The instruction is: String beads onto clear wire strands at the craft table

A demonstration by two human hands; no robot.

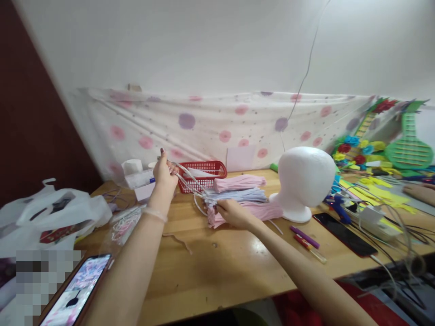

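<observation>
My left hand (166,172) is raised near the red basket, fingers closed around several white cords (186,172). From there the cords slope down to the knotted left ends of the fabric strips. Pink strips (239,183) lie at the back, light blue strips (238,195) in the middle, and more pink strips (263,211) at the front. My right hand (233,213) is closed at the gathered left end of the front pink strips. Its fingertips are partly hidden, so the exact hold is hard to see.
A red plastic basket (204,165) stands behind the strips. To the right are a white foam head (306,181), pens (305,237), a black phone (345,234) and tangled cables. A lit phone (79,287) and white plastic bags (54,213) are at left. Another person's hand (421,192) rests far right.
</observation>
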